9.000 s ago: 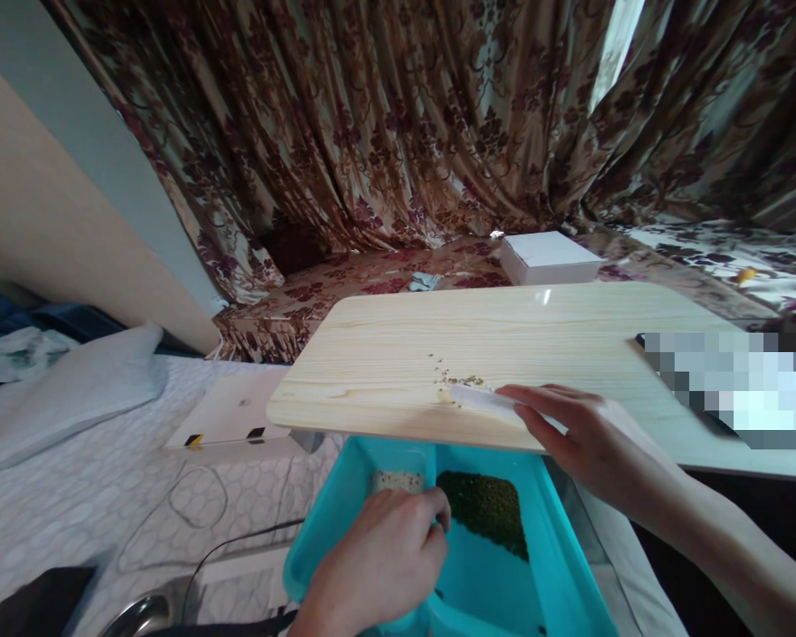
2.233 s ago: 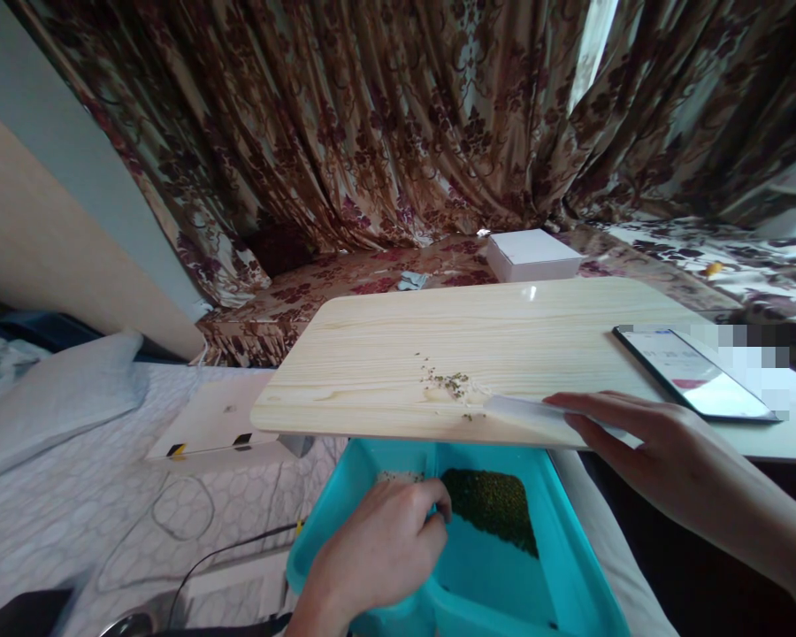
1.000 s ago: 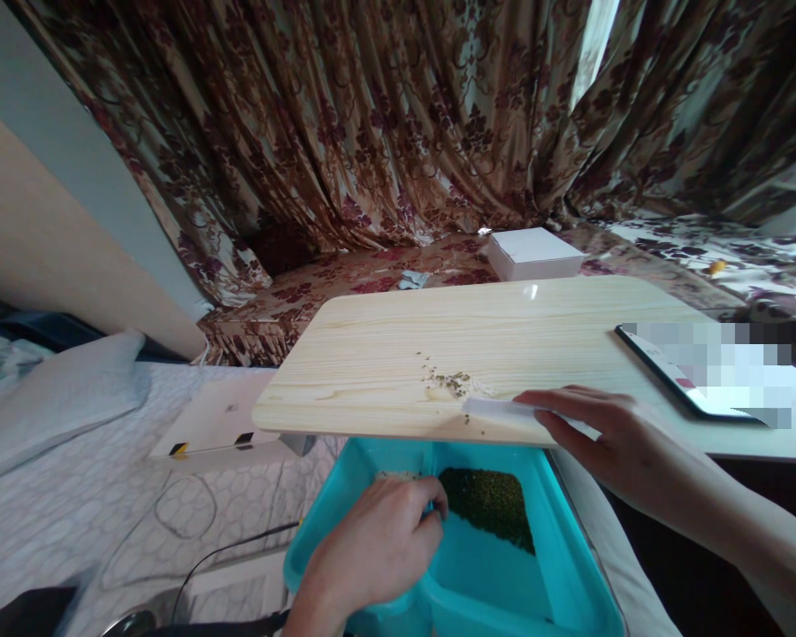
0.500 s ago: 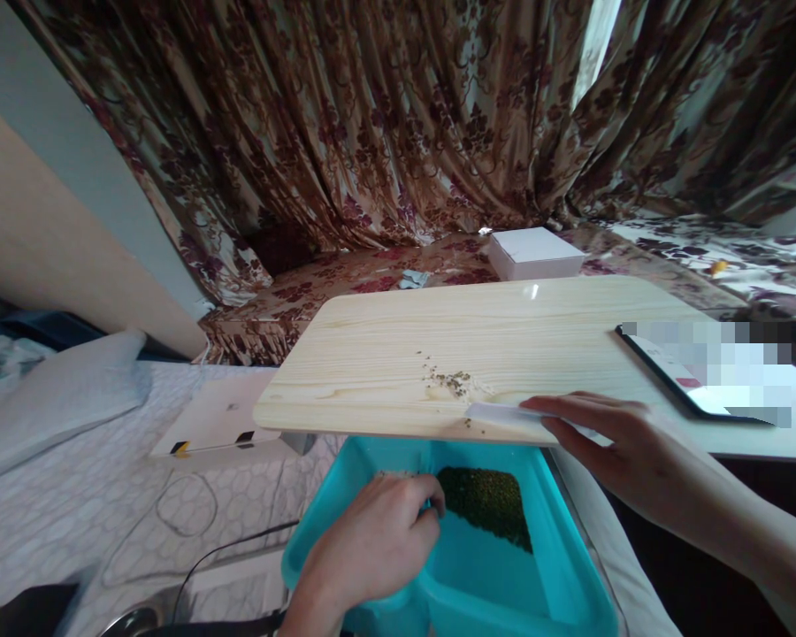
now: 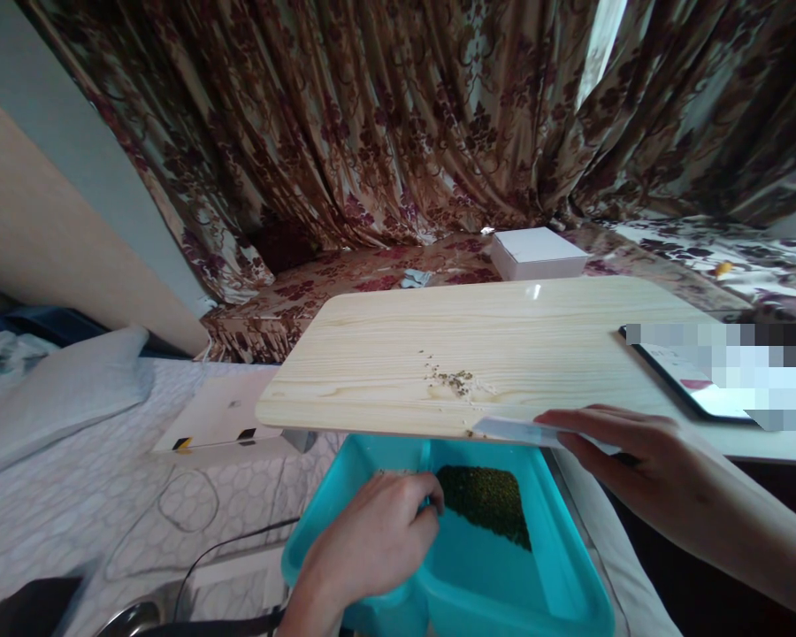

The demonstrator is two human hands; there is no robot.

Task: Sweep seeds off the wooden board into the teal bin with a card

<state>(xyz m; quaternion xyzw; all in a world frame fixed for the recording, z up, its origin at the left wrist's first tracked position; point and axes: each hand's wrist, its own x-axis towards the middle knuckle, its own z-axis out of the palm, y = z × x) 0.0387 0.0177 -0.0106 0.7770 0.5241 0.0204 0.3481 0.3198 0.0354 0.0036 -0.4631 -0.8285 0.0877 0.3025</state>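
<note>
My right hand [image 5: 627, 447] pinches a thin, translucent whitish strip [image 5: 514, 431] between thumb and fingers. The strip lies low along the near edge of the pale wooden tabletop [image 5: 371, 345]. Just beyond it, small greenish-brown grains [image 5: 461, 382] and pale bits are scattered on the wood. Below that edge stands a turquoise two-part bin [image 5: 570, 548]. My left hand [image 5: 378, 531] is closed over the bin's middle divider, its fingertips partly hidden. Dark green grains [image 5: 487, 500] fill the far end of the right compartment; the left compartment is largely covered by my hand.
A tablet [image 5: 709, 372] with a blurred screen lies on the right of the tabletop. Behind the table is a white box [image 5: 540, 252]. To the left, a flat pale box [image 5: 218, 411] and a thin cable rest on the bed [image 5: 93, 451].
My right hand has drawn the strip toward me and slightly right, to the tabletop's near edge. A few grains by the edge are gone from view. My left hand stays put.
</note>
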